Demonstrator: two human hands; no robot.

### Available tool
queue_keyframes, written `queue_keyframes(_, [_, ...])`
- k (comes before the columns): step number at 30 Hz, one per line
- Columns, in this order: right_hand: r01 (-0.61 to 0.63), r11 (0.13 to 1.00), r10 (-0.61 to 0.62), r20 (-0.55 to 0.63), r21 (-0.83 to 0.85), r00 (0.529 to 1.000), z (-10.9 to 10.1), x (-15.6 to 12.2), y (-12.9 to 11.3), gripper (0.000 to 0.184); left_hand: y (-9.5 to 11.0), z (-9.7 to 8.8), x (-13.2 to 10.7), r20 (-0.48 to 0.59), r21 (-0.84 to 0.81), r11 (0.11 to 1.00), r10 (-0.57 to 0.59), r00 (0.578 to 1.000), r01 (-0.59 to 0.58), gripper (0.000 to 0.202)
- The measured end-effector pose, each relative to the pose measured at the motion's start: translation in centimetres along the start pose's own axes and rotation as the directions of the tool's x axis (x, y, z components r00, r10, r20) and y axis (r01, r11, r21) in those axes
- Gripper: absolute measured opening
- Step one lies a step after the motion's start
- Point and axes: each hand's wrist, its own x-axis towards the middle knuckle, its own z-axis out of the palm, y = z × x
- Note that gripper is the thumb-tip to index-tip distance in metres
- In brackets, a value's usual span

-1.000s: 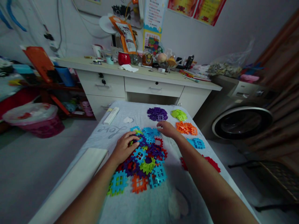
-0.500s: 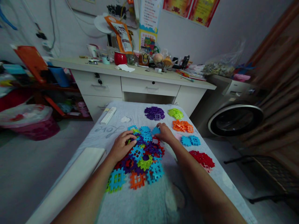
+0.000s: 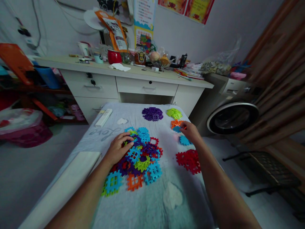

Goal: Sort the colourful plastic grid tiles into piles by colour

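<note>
A mixed heap of coloured plastic waffle tiles (image 3: 138,159) lies in the middle of the grey cloth-covered table (image 3: 147,203). My left hand (image 3: 118,148) rests on the heap's left edge, fingers curled on a tile. My right hand (image 3: 190,132) is out to the right, pinching a blue tile (image 3: 176,129) above the blue pile (image 3: 184,140). Sorted piles lie around it: purple (image 3: 152,113), green (image 3: 174,113), orange (image 3: 175,122) and red (image 3: 189,160).
A white remote (image 3: 103,117) lies at the table's far left and a white strip (image 3: 69,184) along its left edge. Beyond stand a cluttered white desk (image 3: 133,86) and a washing machine (image 3: 232,116) at the right. A pink bin (image 3: 22,127) sits on the floor, left.
My right hand picked a blue tile from the heap's far edge and carried it right to the blue pile. The left hand stayed on the heap. The camera turned right.
</note>
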Motion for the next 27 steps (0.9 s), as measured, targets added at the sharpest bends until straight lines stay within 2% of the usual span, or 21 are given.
queue_keyframes(3, [-0.075,0.988,0.068,-0.057,-0.135,0.996,-1.6,-0.6,2.4,0.004,0.0,0.0,0.0,0.001,-0.005,1.0,0.002,1.0,-0.002,0.031])
queue_keyframes(6, [-0.07,0.967,0.058,-0.057,-0.245,0.997,-1.9,-1.7,3.9,0.004,0.1,0.0,-0.1,-0.006,-0.017,1.0,-0.001,1.0,0.001,0.031])
queue_keyframes(12, [0.068,0.953,-0.032,0.126,-0.294,0.991,-1.0,-4.0,5.0,0.011,0.2,0.0,-0.1,-0.011,-0.011,1.0,-0.006,1.0,0.005,0.03])
queue_keyframes(15, [0.133,0.95,-0.077,0.201,-0.281,0.976,-1.3,-4.0,4.9,0.008,0.2,0.1,0.0,-0.012,-0.011,1.0,-0.001,1.0,0.001,0.031])
queue_keyframes(20, [0.14,0.937,-0.089,0.17,-0.319,0.981,-1.5,-0.8,4.1,0.017,0.2,0.1,0.0,-0.008,-0.012,1.0,-0.005,1.0,0.005,0.032])
queue_keyframes(23, [0.063,0.936,-0.017,0.133,-0.347,0.991,-0.6,2.3,3.7,0.03,0.2,0.0,0.0,-0.004,-0.017,1.0,-0.008,1.0,0.008,0.032])
queue_keyframes(27, [-0.02,0.916,0.099,0.18,-0.4,0.979,1.1,5.8,3.6,0.041,0.2,0.0,0.0,0.002,-0.009,1.0,-0.017,1.0,0.017,0.032])
